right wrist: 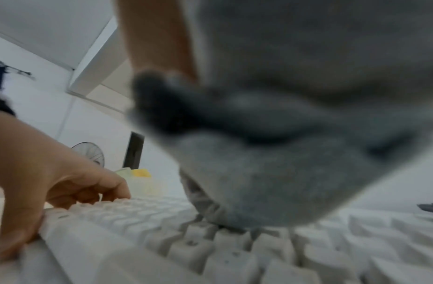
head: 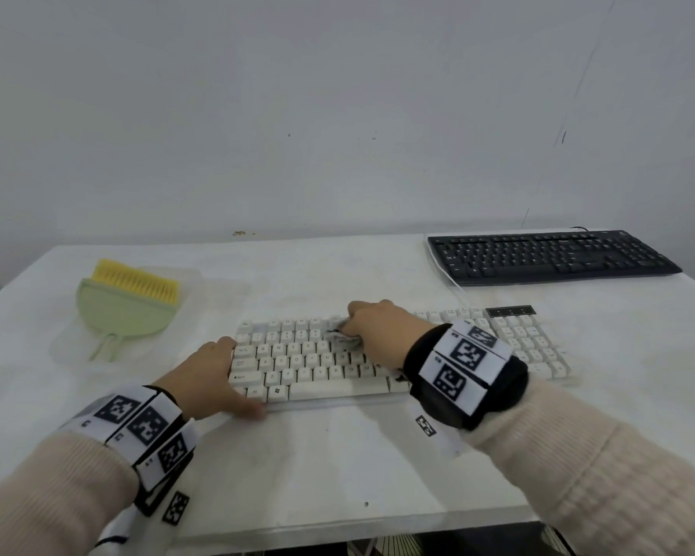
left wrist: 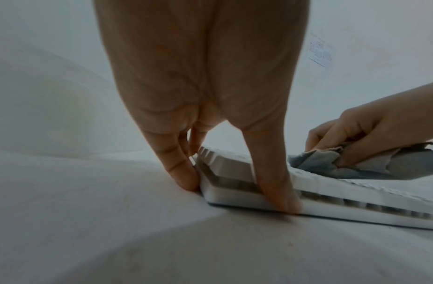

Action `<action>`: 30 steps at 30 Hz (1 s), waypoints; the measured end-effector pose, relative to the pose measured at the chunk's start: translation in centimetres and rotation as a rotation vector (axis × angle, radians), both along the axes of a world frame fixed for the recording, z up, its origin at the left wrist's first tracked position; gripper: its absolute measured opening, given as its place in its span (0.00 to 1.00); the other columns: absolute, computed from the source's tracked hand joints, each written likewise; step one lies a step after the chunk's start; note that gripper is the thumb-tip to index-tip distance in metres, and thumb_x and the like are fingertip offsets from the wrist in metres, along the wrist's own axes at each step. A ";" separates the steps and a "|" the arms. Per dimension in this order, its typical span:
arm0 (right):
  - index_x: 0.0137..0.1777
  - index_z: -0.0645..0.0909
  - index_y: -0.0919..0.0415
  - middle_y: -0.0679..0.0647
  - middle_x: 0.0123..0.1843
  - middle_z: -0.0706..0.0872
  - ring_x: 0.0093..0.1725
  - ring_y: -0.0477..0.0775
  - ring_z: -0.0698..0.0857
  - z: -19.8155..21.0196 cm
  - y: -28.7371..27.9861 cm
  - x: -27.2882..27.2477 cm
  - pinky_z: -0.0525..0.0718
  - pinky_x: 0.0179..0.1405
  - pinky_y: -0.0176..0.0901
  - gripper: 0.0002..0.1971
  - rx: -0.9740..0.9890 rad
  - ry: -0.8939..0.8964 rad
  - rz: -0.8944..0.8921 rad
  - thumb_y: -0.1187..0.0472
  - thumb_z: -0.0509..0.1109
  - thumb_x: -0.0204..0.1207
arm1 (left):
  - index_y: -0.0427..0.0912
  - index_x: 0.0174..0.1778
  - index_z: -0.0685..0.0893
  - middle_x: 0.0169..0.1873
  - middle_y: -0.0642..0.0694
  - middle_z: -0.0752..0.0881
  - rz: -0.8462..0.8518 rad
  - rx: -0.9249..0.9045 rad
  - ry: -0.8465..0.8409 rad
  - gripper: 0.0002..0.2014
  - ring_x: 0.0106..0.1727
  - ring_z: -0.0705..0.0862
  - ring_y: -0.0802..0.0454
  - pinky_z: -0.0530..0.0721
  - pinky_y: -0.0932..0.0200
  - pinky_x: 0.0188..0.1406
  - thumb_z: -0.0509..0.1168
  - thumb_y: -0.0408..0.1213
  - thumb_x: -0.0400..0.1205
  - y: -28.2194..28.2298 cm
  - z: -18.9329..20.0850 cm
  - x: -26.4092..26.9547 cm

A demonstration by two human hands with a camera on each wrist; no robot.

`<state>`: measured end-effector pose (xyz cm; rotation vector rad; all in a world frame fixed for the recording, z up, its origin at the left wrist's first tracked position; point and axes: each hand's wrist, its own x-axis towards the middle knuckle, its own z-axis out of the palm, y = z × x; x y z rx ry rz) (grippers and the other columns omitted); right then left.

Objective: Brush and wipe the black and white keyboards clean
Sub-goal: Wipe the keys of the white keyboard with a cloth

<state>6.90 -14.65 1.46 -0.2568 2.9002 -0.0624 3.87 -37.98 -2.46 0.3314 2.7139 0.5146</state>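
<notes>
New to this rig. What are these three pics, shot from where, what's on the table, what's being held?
No machine: a person works bare-handed, wearing three cameras. One sits on the head and looks down; one sits on each wrist, by the marker bands, looking along the hand. On the table lie a white keyboard, a black keyboard far right, and a green dustpan with a yellow brush at left. The left hand holds the white keyboard's near left corner, fingers on its end, thumb on its front edge. The right hand grips a bunched grey cloth pressed on the keys; up close it blurs the right wrist view.
</notes>
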 end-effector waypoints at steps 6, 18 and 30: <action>0.57 0.79 0.66 0.58 0.51 0.74 0.52 0.62 0.78 1.7 0.9 -0.1 0.73 0.46 0.45 0.13 0.049 0.046 -0.042 0.60 0.56 0.85 | 0.45 0.65 0.66 0.57 0.49 0.77 0.007 0.008 -0.011 0.44 0.55 0.78 0.52 0.78 0.59 0.56 0.83 0.52 0.59 0.0 0.1 0.0; 0.62 0.79 0.66 0.57 0.62 0.74 0.58 0.62 0.74 -0.5 2.2 1.9 0.70 0.45 0.46 0.19 0.036 0.111 0.009 0.78 0.53 0.78 | 0.47 0.66 0.69 0.54 0.53 0.80 -0.011 0.080 -0.042 0.45 0.53 0.81 0.57 0.81 0.61 0.54 0.85 0.49 0.56 -0.1 0.0 -0.4; 0.61 0.80 0.63 0.52 0.49 0.70 0.48 0.57 0.71 0.0 9.1 2.4 0.74 0.47 0.44 0.17 0.119 0.041 -0.223 0.73 0.54 0.78 | 0.47 0.66 0.69 0.54 0.52 0.80 -0.018 0.071 -0.050 0.47 0.54 0.81 0.56 0.82 0.56 0.57 0.85 0.51 0.54 -0.3 0.0 -0.5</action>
